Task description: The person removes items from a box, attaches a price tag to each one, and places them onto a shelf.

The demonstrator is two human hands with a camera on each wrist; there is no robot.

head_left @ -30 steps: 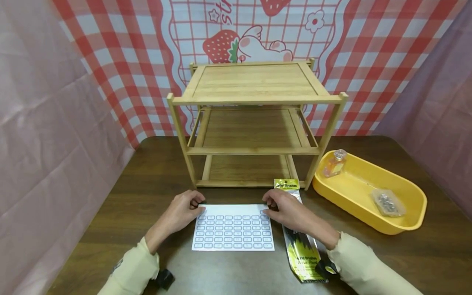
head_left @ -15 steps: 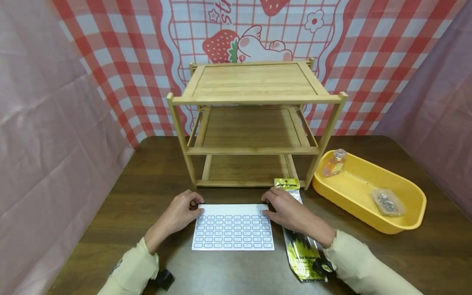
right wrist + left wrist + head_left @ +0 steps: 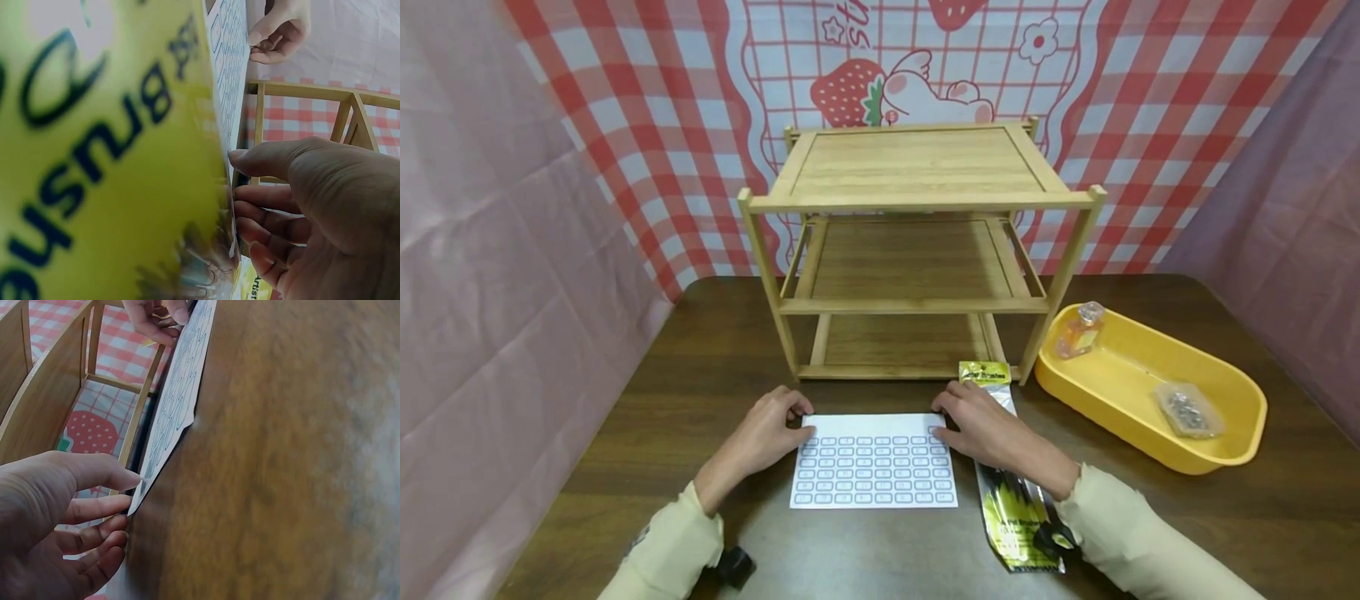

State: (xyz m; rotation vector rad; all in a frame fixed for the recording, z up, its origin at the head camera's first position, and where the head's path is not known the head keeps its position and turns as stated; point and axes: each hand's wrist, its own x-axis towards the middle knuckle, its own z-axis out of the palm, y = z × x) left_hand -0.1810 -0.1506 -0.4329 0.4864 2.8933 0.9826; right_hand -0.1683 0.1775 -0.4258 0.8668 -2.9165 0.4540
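A white label sheet (image 3: 874,467) printed with rows of blue rounded boxes lies on the table in front of the shelf. My left hand (image 3: 763,432) pinches its far left corner, thumb on top and fingers at the edge. At the far right corner, my right hand (image 3: 981,427) holds the sheet the same way. In the left wrist view, the near edge of the sheet (image 3: 172,403) bends up slightly from the tabletop. Beneath my right wrist lies a yellow and clear packet of artist brushes (image 3: 1017,525), partly hidden by the forearm.
A three-tier wooden shelf (image 3: 917,202) stands behind the sheet. To its right sits a yellow tub (image 3: 1127,367) with a perfume bottle (image 3: 1081,332) and a clear packet of small metallic pieces (image 3: 1187,410). A checked cloth (image 3: 662,142) hangs at the back.
My right forearm has shifted slightly left. Both hands keep their hold on the sheet, which stays in nearly the same place.
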